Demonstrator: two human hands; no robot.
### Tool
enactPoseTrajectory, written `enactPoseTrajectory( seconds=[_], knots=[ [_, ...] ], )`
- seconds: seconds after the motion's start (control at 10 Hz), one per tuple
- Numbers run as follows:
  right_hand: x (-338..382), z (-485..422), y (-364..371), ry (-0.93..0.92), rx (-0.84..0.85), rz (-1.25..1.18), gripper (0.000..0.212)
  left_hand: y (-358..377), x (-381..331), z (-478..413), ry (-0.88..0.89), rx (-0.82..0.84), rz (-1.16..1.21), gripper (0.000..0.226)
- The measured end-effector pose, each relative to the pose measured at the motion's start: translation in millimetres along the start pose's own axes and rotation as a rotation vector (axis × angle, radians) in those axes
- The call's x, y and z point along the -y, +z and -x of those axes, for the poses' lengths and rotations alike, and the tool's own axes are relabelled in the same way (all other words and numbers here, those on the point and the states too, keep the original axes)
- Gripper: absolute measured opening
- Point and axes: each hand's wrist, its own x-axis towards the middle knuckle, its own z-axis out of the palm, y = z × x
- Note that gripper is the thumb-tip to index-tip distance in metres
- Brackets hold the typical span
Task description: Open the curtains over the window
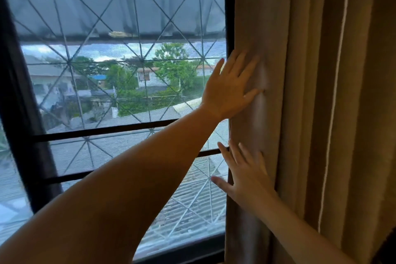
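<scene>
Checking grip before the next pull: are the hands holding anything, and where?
Nothing is gripped. Left hand and right hand lie flat, fingers spread, against the gathered curtain's window-side edge.

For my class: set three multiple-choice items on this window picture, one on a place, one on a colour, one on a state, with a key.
1. Where is the curtain gathered?
A left of the window
B right of the window
C across its middle

2. What colour is the window frame?
A white
B red
C black

3. How do the hands meet the curtain?
A flat, fingers spread
B clenched around a fold
C not touching

Key: 1 B, folds bunch at right; 2 C, dark bars; 3 A, left hand and right hand press open-palmed.
</scene>
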Motion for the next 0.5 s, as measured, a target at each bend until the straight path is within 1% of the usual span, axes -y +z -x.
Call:
enactPoseTrajectory(
  seconds=[0.1,0.3,0.4,0.5],
  knots=[
    [35.9,1.6,5.9,0.006,-0.001,-0.052,0.091,-13.6,25.6,25.2,-0.001,0.029,-0.027,0.080],
    [111.0,8.9,20.0,0.041,0.036,-0.076,0.093,-42.1,81.1,80.7,0.019,0.091,-0.033,0.080],
    [144.0,12.3,18.7,0.040,0.051,-0.105,0.093,-60.8,107.0,108.5,0.002,0.096,-0.036,0.080],
    [172.0,20.5,14.9,0.008,0.065,-0.076,0.092,-76.2,125.4,128.5,-0.011,0.109,-0.043,0.080]
  ],
)
